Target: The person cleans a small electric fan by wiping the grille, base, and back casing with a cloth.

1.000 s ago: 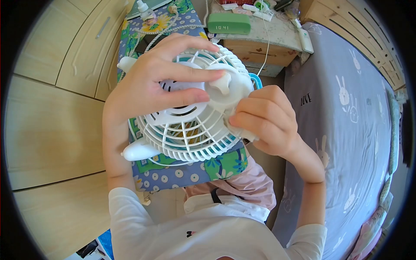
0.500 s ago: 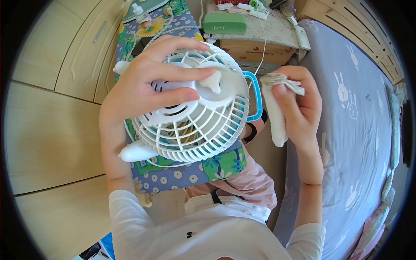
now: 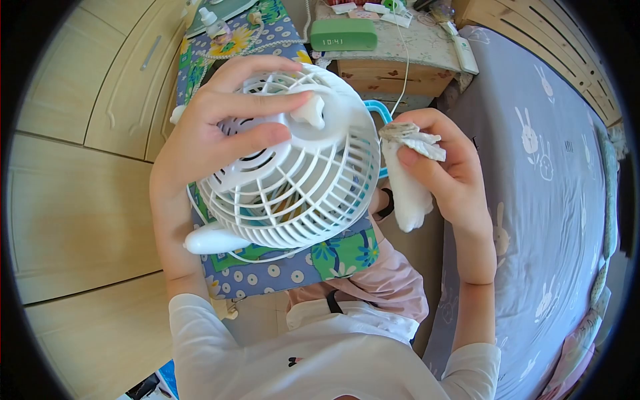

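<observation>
A white fan (image 3: pixel 293 193) with a round slatted cage lies tilted on the patterned cloth of a narrow table (image 3: pixel 273 277). My left hand (image 3: pixel 230 113) is spread over the back of the fan and grips it, fingertips beside the white knob (image 3: pixel 311 112). To the right of the cage, my right hand (image 3: pixel 447 163) pinches a folded white cloth (image 3: pixel 405 193), its upper end greyish and the rest hanging down. Part of a blue handle (image 3: pixel 380 112) shows between the cage and the cloth. The cloth looks just apart from the cage.
Behind the fan, a green clock (image 3: pixel 343 35) stands on a small desk (image 3: pixel 427 53) with a white cable hanging down. A bottle (image 3: pixel 212 23) is at the far left of the table. Wooden cabinets (image 3: pixel 80 200) line the left; a bed (image 3: pixel 533 200) fills the right.
My right hand has drawn the cloth off the fan's cage out to the right, then moved slightly back left. The fan has tilted and shifted left with my left hand still on it.
</observation>
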`<move>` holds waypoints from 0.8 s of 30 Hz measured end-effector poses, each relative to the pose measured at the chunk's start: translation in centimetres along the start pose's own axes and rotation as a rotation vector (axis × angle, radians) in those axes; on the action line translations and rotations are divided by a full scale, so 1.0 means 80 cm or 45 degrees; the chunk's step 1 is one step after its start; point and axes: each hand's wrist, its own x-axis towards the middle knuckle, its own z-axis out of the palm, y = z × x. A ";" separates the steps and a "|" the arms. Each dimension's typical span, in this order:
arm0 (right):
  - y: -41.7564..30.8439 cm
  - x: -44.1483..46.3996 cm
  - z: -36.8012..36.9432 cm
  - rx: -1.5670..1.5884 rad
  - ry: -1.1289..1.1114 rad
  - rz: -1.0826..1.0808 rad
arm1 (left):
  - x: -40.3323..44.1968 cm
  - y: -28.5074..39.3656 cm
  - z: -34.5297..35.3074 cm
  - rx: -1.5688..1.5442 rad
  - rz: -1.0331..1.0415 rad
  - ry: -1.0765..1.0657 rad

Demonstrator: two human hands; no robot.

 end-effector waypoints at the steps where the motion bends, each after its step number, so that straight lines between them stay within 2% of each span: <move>1: 0.003 0.001 -0.001 -0.040 -0.012 -0.111 | -0.003 0.000 0.002 0.000 -0.046 0.056; 2: 0.004 0.002 -0.001 -0.081 -0.024 -0.222 | -0.005 0.000 0.003 0.000 -0.093 0.111; 3: 0.003 0.002 0.000 -0.080 -0.025 -0.221 | -0.008 -0.001 0.005 -0.001 -0.094 0.112; 5: 0.000 0.004 0.004 -0.086 0.135 -0.226 | -0.015 -0.003 0.010 -0.151 -0.182 0.267; 6: 0.003 0.008 0.003 -0.166 0.151 -0.316 | -0.016 -0.002 0.012 -0.154 -0.183 0.275; 9: -0.003 0.016 0.002 -0.364 0.089 -0.388 | -0.015 0.011 0.016 -0.145 -0.224 0.300; 12: -0.012 0.021 0.010 -0.562 0.057 -0.439 | -0.015 0.030 0.022 -0.116 -0.498 0.387; 13: -0.013 0.021 0.012 -0.563 0.051 -0.439 | -0.019 0.034 0.025 -0.117 -0.500 0.393; 15: -0.015 0.020 0.015 -0.623 0.067 -0.439 | -0.026 0.041 0.033 0.383 -0.433 0.387; 16: -0.015 0.021 0.015 -0.625 0.062 -0.437 | -0.029 0.048 0.036 0.380 -0.436 0.391; 18: -0.018 0.024 0.011 -0.754 -0.016 -0.449 | -0.030 0.058 0.039 0.686 -0.379 0.330; 22: -0.033 0.035 0.010 -0.876 -0.044 -0.548 | -0.028 0.053 0.035 0.636 -0.374 0.304; 24: -0.041 0.047 0.001 -1.274 -0.151 -0.868 | -0.026 0.049 0.034 0.577 -0.318 0.294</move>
